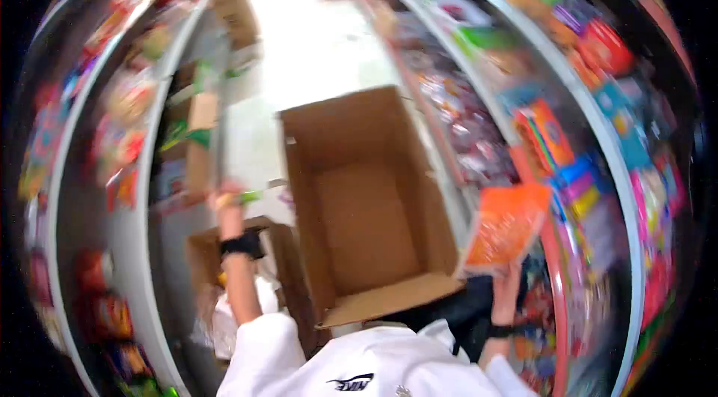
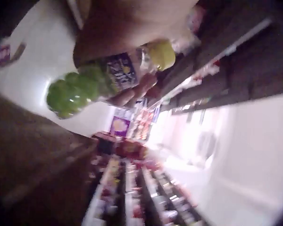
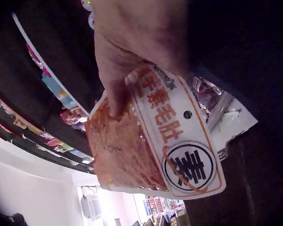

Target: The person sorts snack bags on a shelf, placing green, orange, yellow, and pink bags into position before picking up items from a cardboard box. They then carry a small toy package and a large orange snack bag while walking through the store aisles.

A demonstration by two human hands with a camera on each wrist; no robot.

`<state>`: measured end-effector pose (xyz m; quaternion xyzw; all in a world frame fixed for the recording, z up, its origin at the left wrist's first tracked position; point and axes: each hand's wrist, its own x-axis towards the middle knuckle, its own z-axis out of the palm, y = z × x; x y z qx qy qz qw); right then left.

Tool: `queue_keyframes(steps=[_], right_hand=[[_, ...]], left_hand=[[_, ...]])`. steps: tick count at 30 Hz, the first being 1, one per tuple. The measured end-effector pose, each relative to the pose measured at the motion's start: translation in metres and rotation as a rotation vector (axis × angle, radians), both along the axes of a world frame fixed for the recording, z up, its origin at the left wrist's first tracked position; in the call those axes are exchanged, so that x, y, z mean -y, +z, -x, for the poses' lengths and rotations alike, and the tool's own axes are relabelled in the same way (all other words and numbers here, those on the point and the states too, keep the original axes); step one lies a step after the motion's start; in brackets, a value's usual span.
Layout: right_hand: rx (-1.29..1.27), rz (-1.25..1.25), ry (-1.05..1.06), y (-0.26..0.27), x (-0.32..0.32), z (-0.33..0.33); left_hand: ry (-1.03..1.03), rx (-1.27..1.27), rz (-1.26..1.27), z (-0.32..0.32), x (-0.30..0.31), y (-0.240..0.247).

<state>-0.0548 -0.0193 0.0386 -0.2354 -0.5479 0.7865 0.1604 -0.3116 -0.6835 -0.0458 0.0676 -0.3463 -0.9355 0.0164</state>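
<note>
My left hand [image 1: 228, 208] is low on the left, beside the large open cardboard box [image 1: 366, 217]. In the left wrist view its fingers are curled round a small bottle [image 2: 115, 75] with a yellow cap, a dark label and a bumpy green lower part. My right hand [image 1: 507, 283] is on the box's right side and grips an orange-and-white snack packet [image 1: 508, 225]. Up close, the thumb presses on the clear front of the snack packet [image 3: 127, 150], under a white header with printed characters and a hang hole. Inside, the box shows bare brown cardboard.
A smaller carton [image 1: 198, 247] with white wrapping in it stands left of the large box. Shelves of packaged goods line both sides, the right shelf edge [image 1: 550, 262] close by my right hand. Between them the pale floor [image 1: 329, 45] runs ahead, with a carton [image 1: 235, 15] further up.
</note>
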Motion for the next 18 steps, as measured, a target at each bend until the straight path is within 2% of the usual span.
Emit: queue_keyframes(steps=[2,3,5,7,9,11,12,14,16,18], right_hand=[[0.059,0.112,-0.133,0.010,0.003,0.008],[-0.034,0.197,-0.041,-0.002,-0.009,0.007],[-0.047,0.310,0.018,-0.029,-0.025,0.010],[-0.016,0.322,-0.016,0.005,-0.008,0.021],[-0.014,0.362,-0.037,0.002,-0.005,0.018],[0.000,0.387,-0.115,-0.009,0.003,0.013],[0.018,0.399,-0.084,-0.015,-0.001,0.012],[-0.088,0.448,0.020,-0.016,-0.004,0.008],[-0.075,0.422,-0.025,-0.023,-0.003,0.001],[-0.124,0.406,-0.021,-0.001,0.014,0.010]], left_hand=[[0.136,0.074,-0.048,-0.022,0.016,0.016],[0.197,0.105,-0.108,-0.033,0.028,0.020],[0.325,0.172,-0.307,-0.068,0.023,0.038],[0.436,0.199,-0.522,-0.106,0.006,0.058],[0.396,0.196,-0.708,-0.138,-0.030,0.078],[0.209,0.174,-0.769,-0.163,-0.075,0.107],[0.115,0.163,-0.776,-0.173,-0.095,0.119],[0.098,0.131,-0.883,-0.192,-0.130,0.126],[0.119,0.224,-0.961,-0.210,-0.189,0.153],[0.083,0.340,-0.894,-0.226,-0.230,0.160]])
